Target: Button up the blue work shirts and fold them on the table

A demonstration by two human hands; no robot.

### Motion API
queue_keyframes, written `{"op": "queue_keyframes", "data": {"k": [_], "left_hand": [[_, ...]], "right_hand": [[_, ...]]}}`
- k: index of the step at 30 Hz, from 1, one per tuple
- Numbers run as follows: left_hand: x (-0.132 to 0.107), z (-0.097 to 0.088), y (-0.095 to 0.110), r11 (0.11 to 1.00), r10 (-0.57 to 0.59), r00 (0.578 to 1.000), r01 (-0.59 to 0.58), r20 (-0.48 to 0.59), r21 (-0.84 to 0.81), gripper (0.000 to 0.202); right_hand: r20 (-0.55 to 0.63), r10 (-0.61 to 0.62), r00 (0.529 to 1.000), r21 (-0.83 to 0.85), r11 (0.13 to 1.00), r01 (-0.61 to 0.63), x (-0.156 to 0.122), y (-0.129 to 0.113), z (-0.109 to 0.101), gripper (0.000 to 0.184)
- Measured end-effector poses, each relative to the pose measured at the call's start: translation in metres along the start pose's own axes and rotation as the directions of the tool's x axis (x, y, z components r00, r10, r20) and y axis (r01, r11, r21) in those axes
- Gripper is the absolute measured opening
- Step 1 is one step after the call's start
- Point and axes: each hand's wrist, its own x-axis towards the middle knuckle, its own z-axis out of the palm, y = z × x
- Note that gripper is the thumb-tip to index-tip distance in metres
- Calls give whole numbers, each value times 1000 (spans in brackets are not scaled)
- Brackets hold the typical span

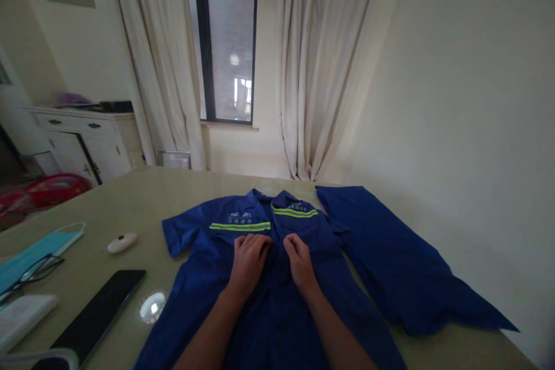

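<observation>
A dark blue short-sleeved work shirt (208, 277) lies spread on the table with its collar at the far end. Yellow-green stripes and pale lettering cross its chest. My left hand (251, 257) is closed on the front edge of the shirt, just below the left stripe. Opposite it, my right hand (299, 257) pinches the other front edge, fingers pressed together. A narrow gap parts the two hands along the front opening. My fingertips are partly hidden by the hands and cloth.
Folded dark blue cloth (390, 254) lies at the right, by the wall. On the left of the table (143, 196) are a black phone (99, 312), a white oval object (122, 243), glasses (39, 272), a light-blue face mask (39, 254) and a white box-like object (26, 315).
</observation>
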Motion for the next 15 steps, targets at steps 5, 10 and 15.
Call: {"op": "queue_keyframes", "data": {"k": [5, 10, 15], "left_hand": [[0, 4, -4, 996, 21, 997, -27, -71, -83, 16], [1, 11, -10, 991, -46, 996, 35, -76, -132, 25], [1, 12, -13, 992, -24, 998, 17, -56, -126, 28]], "right_hand": [[64, -25, 998, -14, 1000, 26, -1, 0, 3, 30], [118, -57, 991, -76, 995, 67, -3, -2, 5, 23], [116, -32, 993, -115, 992, 46, -2, 2, 5, 24]]}}
